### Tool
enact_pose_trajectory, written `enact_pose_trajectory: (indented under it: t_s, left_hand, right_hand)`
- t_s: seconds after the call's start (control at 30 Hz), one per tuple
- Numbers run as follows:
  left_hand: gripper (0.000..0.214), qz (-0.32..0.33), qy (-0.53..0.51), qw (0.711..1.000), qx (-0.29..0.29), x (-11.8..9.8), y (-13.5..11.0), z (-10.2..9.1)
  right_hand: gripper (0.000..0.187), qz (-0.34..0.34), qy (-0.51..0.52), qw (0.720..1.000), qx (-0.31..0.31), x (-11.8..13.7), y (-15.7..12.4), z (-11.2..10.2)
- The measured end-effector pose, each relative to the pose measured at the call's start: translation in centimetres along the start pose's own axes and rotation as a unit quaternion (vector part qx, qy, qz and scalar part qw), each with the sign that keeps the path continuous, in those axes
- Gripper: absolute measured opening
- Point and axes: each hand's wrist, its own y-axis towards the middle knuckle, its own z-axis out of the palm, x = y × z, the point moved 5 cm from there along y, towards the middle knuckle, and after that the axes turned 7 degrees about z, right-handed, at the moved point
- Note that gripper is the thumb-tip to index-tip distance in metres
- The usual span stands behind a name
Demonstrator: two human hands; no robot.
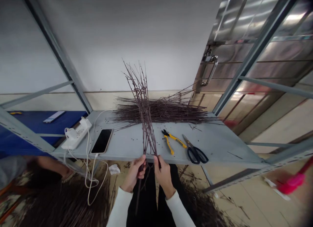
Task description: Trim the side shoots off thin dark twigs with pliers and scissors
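From my end, the bundle of twigs (pixel 144 116) and the pile of twigs (pixel 171 110) both read a dark purplish brown against the plain pale grey shelf (pixel 220 143), which is flecked with small dark bits. The pliers (pixel 172 141) have yellow-and-black handles, the scissors (pixel 195 152) black ones, and the phone (pixel 102 141) shows a black screen. I see the power strip (pixel 76 134), its cables (pixel 91 179) and the sleeves (pixel 119 207) all white, and the neighbouring top (pixel 31 122) deep blue.

Soft, even indoor light; glare streaks the steel door (pixel 246 34) far right; edges bend and blur, corners darken.
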Motion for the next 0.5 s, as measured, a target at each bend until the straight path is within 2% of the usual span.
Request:
enact_pose_trajectory:
  t_s: [0.17,0.27,0.4,0.5]
  left_hand:
    - [0.043,-0.053,-0.033,0.997,0.046,0.3,-0.4,-0.7]
    - [0.041,-0.061,-0.039,0.996,0.061,0.6,-0.6,-1.4]
    - [0.04,-0.022,-0.038,0.998,0.038,1.3,-0.8,-2.1]
    - [0.04,0.025,-0.033,0.999,0.006,2.2,-1.2,-2.2]
  right_hand:
    - [0.05,-0.006,-0.03,0.999,-0.028,0.4,-0.3,0.3]
    - [0.05,-0.005,-0.042,0.998,-0.042,0.5,-0.5,0.5]
    - [0.05,0.024,-0.021,0.999,-0.044,0.2,-0.4,0.7]
    - [0.05,0.073,0.008,0.996,-0.041,-0.3,-0.4,0.6]
